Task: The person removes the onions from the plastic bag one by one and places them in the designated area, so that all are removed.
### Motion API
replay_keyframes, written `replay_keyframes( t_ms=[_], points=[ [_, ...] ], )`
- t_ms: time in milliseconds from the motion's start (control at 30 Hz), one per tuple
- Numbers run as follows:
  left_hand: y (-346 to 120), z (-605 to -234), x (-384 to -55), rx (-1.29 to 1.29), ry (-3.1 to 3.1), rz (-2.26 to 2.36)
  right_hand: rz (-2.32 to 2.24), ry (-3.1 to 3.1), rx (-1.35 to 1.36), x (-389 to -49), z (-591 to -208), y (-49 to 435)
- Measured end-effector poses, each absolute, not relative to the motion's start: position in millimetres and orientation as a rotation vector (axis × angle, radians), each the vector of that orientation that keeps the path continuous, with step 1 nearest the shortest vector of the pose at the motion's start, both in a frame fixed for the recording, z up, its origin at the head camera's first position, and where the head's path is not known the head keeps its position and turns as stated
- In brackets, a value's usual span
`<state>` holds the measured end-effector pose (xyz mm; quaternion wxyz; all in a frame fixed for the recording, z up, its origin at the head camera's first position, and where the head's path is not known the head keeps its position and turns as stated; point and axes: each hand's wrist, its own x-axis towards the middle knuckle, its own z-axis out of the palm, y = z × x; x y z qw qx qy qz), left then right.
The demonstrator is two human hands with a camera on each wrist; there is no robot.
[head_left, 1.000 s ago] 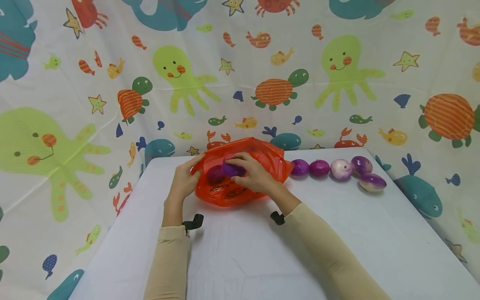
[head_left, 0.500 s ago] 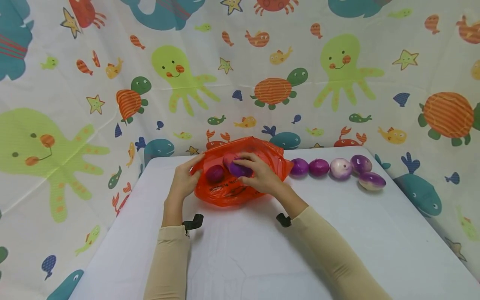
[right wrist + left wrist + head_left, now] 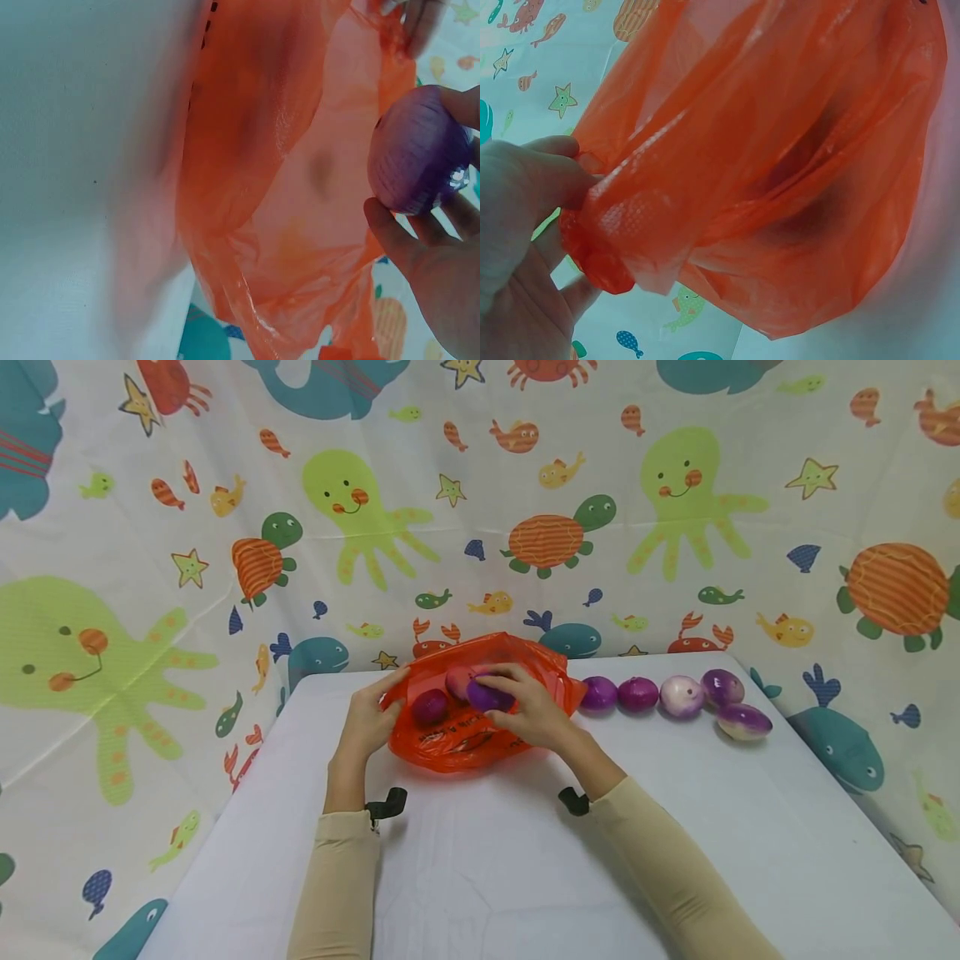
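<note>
A red plastic bag (image 3: 480,752) lies with its mouth spread on the table. Its left rim is pinched by my left hand (image 3: 371,718), and the left wrist view shows bunched bag film (image 3: 607,255) between thumb and fingers. My right hand (image 3: 534,714) holds a glossy purple onion (image 3: 490,695) over the bag's mouth; in the right wrist view this onion (image 3: 416,154) sits between thumb and fingertips. Within the bag's opening are a dark magenta onion (image 3: 431,707) and a pinkish one, partly covered by the held onion. Whatever lies deeper is hidden by the film.
To the right of the bag, several purple onions stand in a row near the back edge of the white table (image 3: 465,877). A whitish onion (image 3: 682,697) is among them, and a two-toned one (image 3: 744,722) lies in front. A sea-animal curtain (image 3: 480,477) hangs behind.
My right hand has shifted a little to the right with the purple onion, showing more of the pinkish onion behind it. The left hand stays at the bag's rim.
</note>
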<state>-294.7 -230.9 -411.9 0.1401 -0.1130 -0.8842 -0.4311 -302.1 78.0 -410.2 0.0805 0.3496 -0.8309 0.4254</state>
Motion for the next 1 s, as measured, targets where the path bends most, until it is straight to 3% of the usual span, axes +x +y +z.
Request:
replay_keyframes(
  t_ms=[1000],
  points=[
    [-230.7,-412.0,-295.6,-0.343,-2.540,-1.228,1.277,-2.396,1.008,-292.0,-400.3,106.2]
  ],
)
